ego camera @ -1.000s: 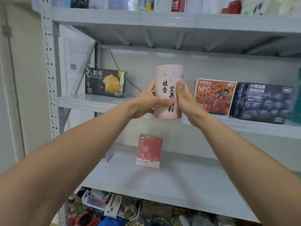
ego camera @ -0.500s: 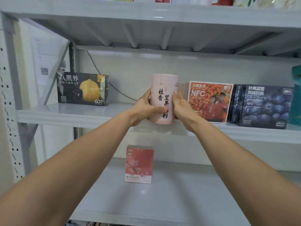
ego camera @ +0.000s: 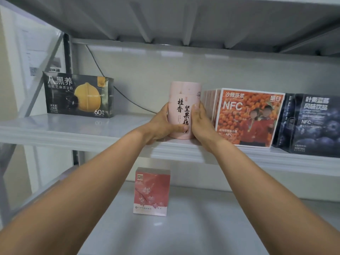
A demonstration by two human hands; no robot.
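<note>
Nearest, a red box (ego camera: 151, 192) stands on the lower shelf (ego camera: 211, 227). Above it, the left hand (ego camera: 160, 124) and right hand (ego camera: 201, 122) clasp the can (ego camera: 184, 97) from either side, thumbs across its front and fingers round its flanks.

1 s ago the can hung in the air in front of the middle shelf (ego camera: 82, 129). Now its base looks set down on that shelf, though the left thumb hides part of the rim. It is just left of the orange box (ego camera: 246, 116) and well apart from the black box (ego camera: 79, 96). The placing seems all but done, and I judge only the release is left.

The can stands upright, its long axis vertical and lid end up. Its label of black characters faces outward, toward the camera.
</note>
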